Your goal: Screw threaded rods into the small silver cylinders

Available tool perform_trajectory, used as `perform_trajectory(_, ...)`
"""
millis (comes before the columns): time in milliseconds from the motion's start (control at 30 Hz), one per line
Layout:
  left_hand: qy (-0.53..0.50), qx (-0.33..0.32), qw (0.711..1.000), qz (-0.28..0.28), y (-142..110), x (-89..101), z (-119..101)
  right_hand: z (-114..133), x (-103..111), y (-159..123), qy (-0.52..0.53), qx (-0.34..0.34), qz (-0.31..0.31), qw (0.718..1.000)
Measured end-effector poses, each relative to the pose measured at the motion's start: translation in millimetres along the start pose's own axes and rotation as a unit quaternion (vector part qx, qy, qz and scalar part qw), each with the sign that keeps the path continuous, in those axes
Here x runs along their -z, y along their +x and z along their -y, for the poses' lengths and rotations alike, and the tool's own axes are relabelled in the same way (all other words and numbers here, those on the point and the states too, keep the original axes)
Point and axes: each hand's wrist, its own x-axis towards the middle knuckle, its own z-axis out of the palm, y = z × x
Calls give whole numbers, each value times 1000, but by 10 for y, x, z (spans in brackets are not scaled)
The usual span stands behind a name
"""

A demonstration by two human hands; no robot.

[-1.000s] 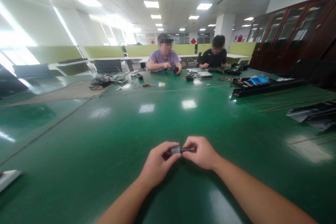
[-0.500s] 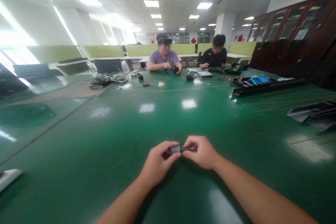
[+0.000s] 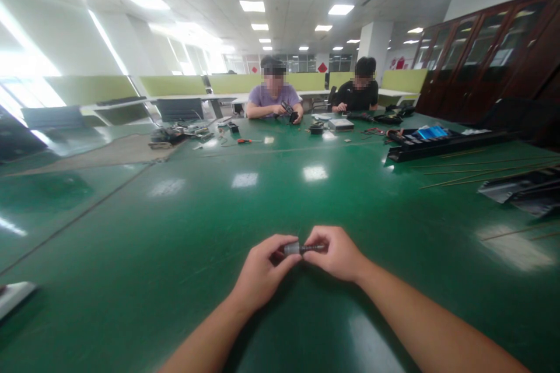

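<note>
Near the middle of the green table (image 3: 196, 215), both hands meet at one small part. My left hand (image 3: 263, 271) is closed on its grey cylinder (image 3: 291, 249), thumb and fingers on opposite sides. From the cylinder's right end runs a thin dark ridged shaft (image 3: 310, 248). My right hand (image 3: 338, 253) pinches that shaft, and its tip shows between thumb and forefinger. The part lies roughly level, just above or on the tabletop; I cannot tell which. Its exact kind is too small to make out.
Across the table sit two people, one in a purple shirt (image 3: 258, 96). An orange-handled screwdriver (image 3: 245, 141) and electronic parts (image 3: 168, 134) lie far left. Black channels (image 3: 437, 144) and thin rods (image 3: 485, 169) lie right. A white object (image 3: 17, 297) is at the left edge.
</note>
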Motion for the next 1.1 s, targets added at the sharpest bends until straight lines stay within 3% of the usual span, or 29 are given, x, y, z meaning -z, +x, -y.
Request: perform_trajectory(1100, 2, -8, 1000, -13, -7, -1, 13, 19, 17, -3, 7, 2, -4, 1000)
